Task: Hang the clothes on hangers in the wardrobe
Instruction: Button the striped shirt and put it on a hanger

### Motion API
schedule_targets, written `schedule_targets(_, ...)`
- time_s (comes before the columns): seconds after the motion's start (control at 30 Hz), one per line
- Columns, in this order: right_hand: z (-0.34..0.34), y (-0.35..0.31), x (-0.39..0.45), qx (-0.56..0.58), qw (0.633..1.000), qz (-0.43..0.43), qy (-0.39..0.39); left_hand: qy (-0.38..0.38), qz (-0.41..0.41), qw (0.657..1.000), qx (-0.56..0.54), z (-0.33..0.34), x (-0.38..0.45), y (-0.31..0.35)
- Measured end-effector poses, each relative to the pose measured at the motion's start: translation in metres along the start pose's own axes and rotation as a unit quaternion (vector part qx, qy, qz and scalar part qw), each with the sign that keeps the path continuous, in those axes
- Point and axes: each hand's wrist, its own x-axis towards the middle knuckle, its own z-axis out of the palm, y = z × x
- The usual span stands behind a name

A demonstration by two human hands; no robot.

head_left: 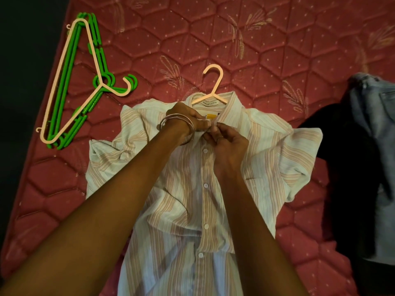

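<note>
In the head view, a striped shirt [192, 189] lay spread front-up across the middle of the frame on a red quilted mattress [267, 50], its collar toward the top and its hem running off the bottom edge. A pale pink hanger [210, 90] sat inside the collar, with its hook sticking out above the shirt onto the mattress. The button placket ran down the centre of the frame with several white buttons showing.

Both forearms reached in from the bottom corners and met just below the collar. The left hand [188, 121], with bangles [177, 127] at the wrist, had its fingers curled and pinched the shirt fabric at the top of the placket. The right hand [226, 142], touching the left at the fingertips, pinched the opposite edge of the placket at the same spot.

In the upper left of the frame a stack of hangers [72, 86] lay on the mattress, one pale pink on top of several green ones, well apart from the shirt. At the right edge lay a dark garment [342, 157] and, just beside it, light blue denim [378, 124].
</note>
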Motion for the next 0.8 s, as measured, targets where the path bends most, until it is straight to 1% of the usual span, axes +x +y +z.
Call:
schedule_targets(0.1, -0.004, 0.002, -0.002, 0.002, 0.999, -0.004, -0.033, 0.033, -0.028, 0.998, 0.040, 0.004, -0.004, 0.006)
schedule_targets(0.17, -0.007, 0.003, 0.000, -0.015, 0.998, -0.009, -0.061, 0.045, -0.046, 0.996, 0.054, 0.005, -0.005, 0.008)
schedule_targets(0.27, -0.013, 0.000, 0.009, -0.076, 0.993, -0.025, -0.091, 0.044, -0.064, 0.993, 0.089, 0.005, -0.007, 0.009)
schedule_targets(0.37, -0.013, -0.005, 0.016, -0.148, 0.984, -0.030, -0.095, 0.061, -0.062, 0.988, 0.124, 0.006, -0.007, 0.007)
schedule_targets(0.43, -0.012, -0.005, 0.018, -0.181, 0.979, -0.042, -0.089, 0.070, -0.045, 0.988, 0.130, 0.006, -0.006, 0.005)
schedule_targets(0.53, -0.009, -0.005, 0.019, -0.259, 0.958, -0.101, -0.071, 0.057, -0.018, 0.988, 0.141, 0.008, -0.005, 0.004)
schedule_targets(0.6, -0.004, -0.004, 0.016, -0.315, 0.937, -0.139, -0.054, 0.054, -0.020, 0.985, 0.161, 0.009, -0.005, 0.003)
schedule_targets(0.67, 0.001, 0.000, 0.011, -0.340, 0.925, -0.165, -0.031, 0.042, -0.027, 0.985, 0.164, 0.010, -0.007, 0.003)
schedule_targets(0.73, 0.004, 0.007, 0.009, -0.357, 0.917, -0.176, -0.006, 0.032, -0.034, 0.987, 0.154, 0.012, -0.008, 0.002)
schedule_targets(0.8, 0.005, 0.015, 0.010, -0.375, 0.908, -0.189, 0.004, 0.022, -0.038, 0.992, 0.121, 0.012, -0.011, 0.001)
